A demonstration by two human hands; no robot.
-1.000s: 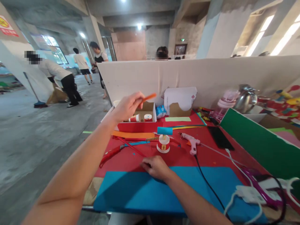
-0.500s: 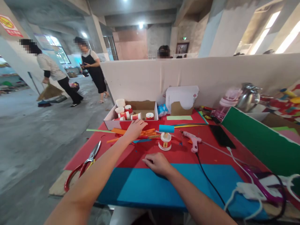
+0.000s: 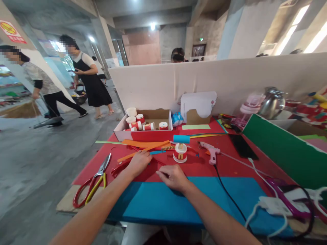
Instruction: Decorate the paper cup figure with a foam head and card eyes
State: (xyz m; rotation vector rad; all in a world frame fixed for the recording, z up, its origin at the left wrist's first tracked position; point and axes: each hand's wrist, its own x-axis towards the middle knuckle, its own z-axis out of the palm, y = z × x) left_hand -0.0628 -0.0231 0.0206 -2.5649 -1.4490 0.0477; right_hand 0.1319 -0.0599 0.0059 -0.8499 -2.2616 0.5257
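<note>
My left hand (image 3: pixel 139 163) lies palm down on the red table covering, fingers stretched forward, beside orange paper strips (image 3: pixel 145 144) and a short blue strip (image 3: pixel 158 152). Dark red strips (image 3: pixel 120 167) lie by its wrist. My right hand (image 3: pixel 174 177) rests at the edge of the blue sheet (image 3: pixel 163 199), fingers curled in; whatever may be inside them is hidden. Just beyond it stands a small red-and-white paper-cup figure (image 3: pixel 180 154) with a blue paper roll (image 3: pixel 181 139) on top and folded paper strips out to its sides.
A box (image 3: pixel 150 136) of small cups is at the back. A pink glue gun (image 3: pixel 209 152), phone (image 3: pixel 243 146) and power cords (image 3: pixel 274 206) are on the right. Red-and-yellow-handled scissors (image 3: pixel 95 180) lie left. Two people walk on the floor at left.
My left hand has drawn back from the cup box toward me, down onto the table by the strips. My right hand stays put. The people at left have moved further left.
</note>
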